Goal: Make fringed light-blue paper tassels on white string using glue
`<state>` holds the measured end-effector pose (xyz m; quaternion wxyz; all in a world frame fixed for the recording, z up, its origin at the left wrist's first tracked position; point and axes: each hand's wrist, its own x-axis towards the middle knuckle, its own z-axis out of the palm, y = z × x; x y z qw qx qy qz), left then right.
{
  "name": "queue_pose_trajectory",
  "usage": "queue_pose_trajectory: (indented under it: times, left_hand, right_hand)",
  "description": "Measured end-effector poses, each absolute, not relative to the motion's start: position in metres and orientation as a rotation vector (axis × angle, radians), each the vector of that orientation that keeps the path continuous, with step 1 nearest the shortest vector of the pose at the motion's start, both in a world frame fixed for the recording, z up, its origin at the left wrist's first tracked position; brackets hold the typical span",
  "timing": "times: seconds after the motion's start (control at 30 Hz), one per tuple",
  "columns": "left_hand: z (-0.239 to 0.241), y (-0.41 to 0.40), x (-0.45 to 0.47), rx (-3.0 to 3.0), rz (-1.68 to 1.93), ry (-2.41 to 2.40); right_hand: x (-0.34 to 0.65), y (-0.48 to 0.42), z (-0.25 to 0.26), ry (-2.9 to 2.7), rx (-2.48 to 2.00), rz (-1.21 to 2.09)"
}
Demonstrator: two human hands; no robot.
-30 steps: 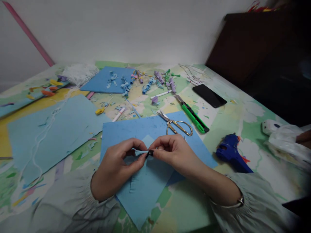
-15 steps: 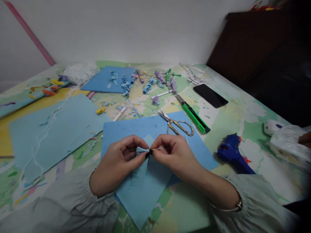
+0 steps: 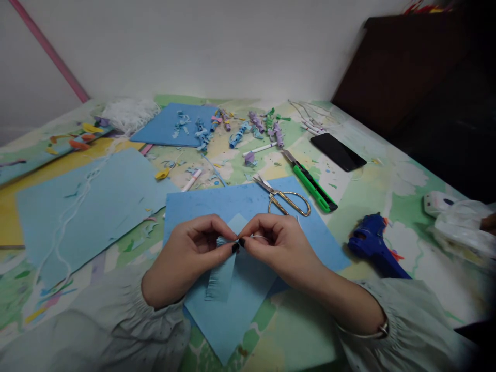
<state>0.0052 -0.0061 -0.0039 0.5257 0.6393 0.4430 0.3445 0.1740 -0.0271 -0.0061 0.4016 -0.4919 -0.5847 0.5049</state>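
My left hand (image 3: 189,253) is closed, thumb and forefinger pinching the top of a light blue fringed paper strip (image 3: 221,281), whose lower part hangs down with small cuts along its left edge. Fingertip to fingertip with it, my right hand (image 3: 284,245) pinches the strip's end and a thin white string (image 3: 259,236); the exact contact is hidden by the fingers. Both hands are above a light blue paper sheet (image 3: 228,330) lying on a darker blue sheet (image 3: 205,204). Gold-handled scissors (image 3: 287,199) lie just beyond my right hand.
A green utility knife (image 3: 313,186) with its blade out and a black phone (image 3: 338,151) lie at the back right. A blue glue gun (image 3: 374,245) lies to the right. Pale blue paper (image 3: 93,212) lies left; curled paper pieces (image 3: 240,134) sit at the back. Another person's hand (image 3: 489,223) shows at right.
The fringed strip now hangs further down and shows flatter below my left hand; half a second ago its fringed end was bunched between the fingers. Both hands stay nearly in place.
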Motion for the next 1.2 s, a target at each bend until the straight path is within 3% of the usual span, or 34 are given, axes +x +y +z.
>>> queue_pose_trajectory:
  times: [0.43,0.83,1.2]
  left_hand:
    - [-0.0056,-0.0073,0.0059,1.443,0.837,1.061]
    - [-0.0083,-0.0054,0.0012,1.391,0.806,1.053]
    - [-0.0050,-0.0040,0.0007,1.377,0.880,1.080]
  right_hand:
    - [0.1729,-0.0260,-0.0068,-1.471,-1.266,1.299]
    - [0.1731,-0.0318,-0.0102,-1.785,-1.243,0.814]
    - [0.1720,-0.0319,-0.0101,-1.708,-1.231,1.077]
